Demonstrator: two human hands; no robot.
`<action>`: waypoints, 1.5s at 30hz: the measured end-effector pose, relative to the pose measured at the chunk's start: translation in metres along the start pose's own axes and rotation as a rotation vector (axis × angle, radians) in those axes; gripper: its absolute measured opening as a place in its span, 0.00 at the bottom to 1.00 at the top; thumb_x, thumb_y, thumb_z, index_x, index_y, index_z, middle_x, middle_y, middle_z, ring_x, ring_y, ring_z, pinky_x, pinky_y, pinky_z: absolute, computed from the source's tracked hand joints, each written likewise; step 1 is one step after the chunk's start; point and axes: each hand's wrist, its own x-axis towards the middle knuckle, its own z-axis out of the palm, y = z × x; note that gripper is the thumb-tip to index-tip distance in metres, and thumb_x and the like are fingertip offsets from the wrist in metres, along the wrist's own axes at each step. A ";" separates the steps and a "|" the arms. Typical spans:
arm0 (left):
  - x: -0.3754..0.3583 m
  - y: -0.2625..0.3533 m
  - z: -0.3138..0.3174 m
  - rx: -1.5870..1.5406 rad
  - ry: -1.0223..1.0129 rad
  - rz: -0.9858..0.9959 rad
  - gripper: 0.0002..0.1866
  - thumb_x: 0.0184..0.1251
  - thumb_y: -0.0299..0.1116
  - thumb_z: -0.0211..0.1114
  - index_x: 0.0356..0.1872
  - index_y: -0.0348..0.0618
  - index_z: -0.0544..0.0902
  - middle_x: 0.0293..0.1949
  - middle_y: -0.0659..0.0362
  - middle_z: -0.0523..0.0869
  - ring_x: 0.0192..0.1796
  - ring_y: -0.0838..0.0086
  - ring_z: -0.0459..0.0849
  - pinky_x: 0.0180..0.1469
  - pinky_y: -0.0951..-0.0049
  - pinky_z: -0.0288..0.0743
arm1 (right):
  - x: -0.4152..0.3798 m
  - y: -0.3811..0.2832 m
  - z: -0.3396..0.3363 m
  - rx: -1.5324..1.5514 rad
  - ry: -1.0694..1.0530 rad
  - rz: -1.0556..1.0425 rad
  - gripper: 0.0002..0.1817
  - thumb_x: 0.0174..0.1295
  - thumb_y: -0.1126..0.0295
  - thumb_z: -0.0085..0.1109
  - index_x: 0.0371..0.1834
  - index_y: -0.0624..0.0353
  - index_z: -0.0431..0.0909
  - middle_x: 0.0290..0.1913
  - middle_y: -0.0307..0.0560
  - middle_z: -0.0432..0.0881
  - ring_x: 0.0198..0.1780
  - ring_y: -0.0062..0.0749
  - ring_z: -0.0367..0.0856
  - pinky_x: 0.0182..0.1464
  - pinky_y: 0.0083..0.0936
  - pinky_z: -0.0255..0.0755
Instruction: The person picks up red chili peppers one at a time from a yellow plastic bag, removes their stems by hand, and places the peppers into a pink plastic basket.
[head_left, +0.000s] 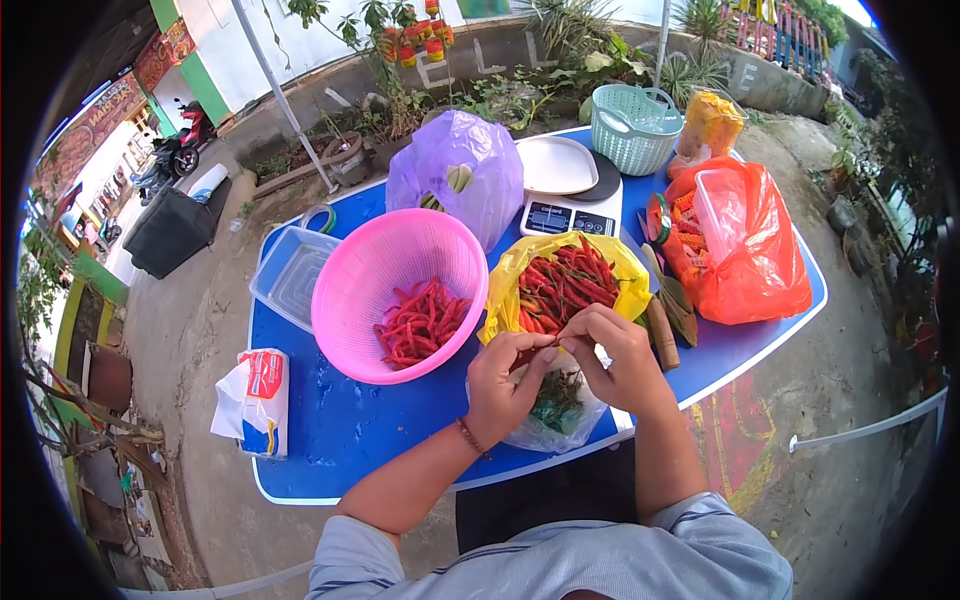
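Note:
Both hands meet at the near edge of a yellow bag (637,268) filled with red chilies (568,283). My left hand (507,378) pinches a small reddish chili, mostly hidden by the fingers. Its other end is between the closed fingertips of my right hand (612,350). Below the hands lies a clear plastic bag (560,415) holding green stems. To the left, a pink basket (345,290) leans with more red chilies (425,322) inside.
On the blue table (340,430) are a tissue pack (262,395), clear container (295,275), purple bag (465,175), kitchen scale (570,218), green basket (632,130), orange bag (765,265) and a brown wooden handle (661,335). A metal pole (285,100) stands behind the table.

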 end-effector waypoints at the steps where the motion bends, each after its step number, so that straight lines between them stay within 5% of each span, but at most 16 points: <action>1: 0.000 0.000 0.000 0.000 -0.010 -0.008 0.07 0.73 0.29 0.70 0.47 0.37 0.87 0.39 0.54 0.90 0.39 0.68 0.89 0.45 0.70 0.81 | 0.000 0.001 0.001 -0.001 -0.002 -0.012 0.06 0.62 0.87 0.66 0.37 0.70 0.79 0.36 0.48 0.83 0.33 0.31 0.84 0.37 0.21 0.78; 10: -0.003 -0.006 -0.002 -0.199 -0.041 -0.076 0.07 0.77 0.28 0.67 0.48 0.35 0.83 0.40 0.57 0.88 0.40 0.78 0.86 0.46 0.76 0.79 | -0.006 0.003 -0.002 0.675 -0.086 0.518 0.01 0.73 0.79 0.61 0.42 0.66 0.81 0.32 0.36 0.82 0.32 0.16 0.80 0.35 0.17 0.76; 12: -0.006 -0.004 -0.004 -0.282 -0.055 -0.143 0.07 0.80 0.26 0.64 0.52 0.35 0.81 0.44 0.61 0.86 0.43 0.85 0.83 0.48 0.82 0.77 | -0.006 0.000 -0.004 0.609 -0.071 0.492 0.01 0.70 0.81 0.64 0.42 0.67 0.81 0.32 0.36 0.82 0.32 0.16 0.81 0.35 0.18 0.76; 19: 0.001 -0.004 -0.005 -0.101 0.001 0.042 0.08 0.78 0.25 0.64 0.53 0.36 0.82 0.46 0.59 0.87 0.44 0.83 0.83 0.49 0.81 0.76 | -0.010 -0.003 -0.025 0.464 -0.372 0.497 0.04 0.64 0.83 0.68 0.40 0.67 0.83 0.32 0.38 0.85 0.37 0.18 0.85 0.41 0.19 0.81; 22: 0.001 -0.005 -0.003 -0.036 0.034 0.098 0.11 0.75 0.25 0.67 0.54 0.35 0.82 0.47 0.54 0.90 0.46 0.75 0.88 0.50 0.76 0.80 | -0.011 -0.001 -0.023 0.426 -0.331 0.342 0.05 0.64 0.83 0.68 0.42 0.66 0.84 0.33 0.40 0.86 0.37 0.19 0.85 0.40 0.21 0.81; 25: -0.006 -0.008 0.005 -0.156 0.068 0.048 0.17 0.73 0.23 0.69 0.59 0.34 0.78 0.48 0.50 0.91 0.49 0.71 0.90 0.54 0.71 0.81 | -0.010 -0.005 -0.018 0.571 -0.095 0.423 0.07 0.63 0.83 0.68 0.43 0.65 0.85 0.35 0.42 0.87 0.37 0.20 0.86 0.40 0.22 0.81; 27: -0.005 -0.010 0.003 -0.129 0.037 0.081 0.21 0.72 0.22 0.70 0.62 0.33 0.75 0.47 0.48 0.91 0.52 0.68 0.91 0.56 0.68 0.81 | -0.006 -0.007 -0.018 0.426 -0.116 0.388 0.10 0.65 0.84 0.67 0.48 0.67 0.84 0.40 0.44 0.87 0.42 0.23 0.87 0.44 0.21 0.82; 30: -0.006 -0.014 -0.002 0.007 -0.054 0.166 0.24 0.74 0.21 0.68 0.66 0.35 0.69 0.49 0.49 0.89 0.52 0.72 0.88 0.60 0.71 0.80 | -0.006 -0.003 -0.012 0.277 -0.096 0.269 0.09 0.63 0.85 0.68 0.46 0.67 0.85 0.38 0.46 0.88 0.40 0.27 0.89 0.43 0.23 0.83; 33: -0.008 -0.021 -0.003 0.061 -0.075 0.220 0.29 0.71 0.23 0.71 0.69 0.35 0.67 0.55 0.46 0.86 0.57 0.65 0.86 0.65 0.65 0.78 | -0.006 -0.003 -0.011 0.200 -0.041 0.154 0.08 0.60 0.85 0.69 0.42 0.67 0.87 0.37 0.48 0.88 0.39 0.31 0.91 0.42 0.24 0.84; 39: -0.009 -0.018 -0.005 0.383 0.126 0.667 0.41 0.63 0.38 0.77 0.75 0.50 0.64 0.74 0.46 0.68 0.76 0.49 0.67 0.73 0.49 0.64 | -0.001 -0.003 -0.010 0.079 0.156 -0.068 0.10 0.54 0.87 0.72 0.39 0.65 0.89 0.38 0.50 0.90 0.39 0.31 0.91 0.42 0.25 0.84; 45: -0.010 -0.028 0.000 0.516 0.293 0.815 0.45 0.60 0.44 0.78 0.77 0.59 0.63 0.74 0.49 0.64 0.77 0.50 0.65 0.74 0.44 0.58 | 0.005 -0.002 0.003 -0.030 0.287 -0.180 0.11 0.51 0.86 0.74 0.38 0.63 0.89 0.37 0.49 0.91 0.37 0.34 0.90 0.41 0.26 0.82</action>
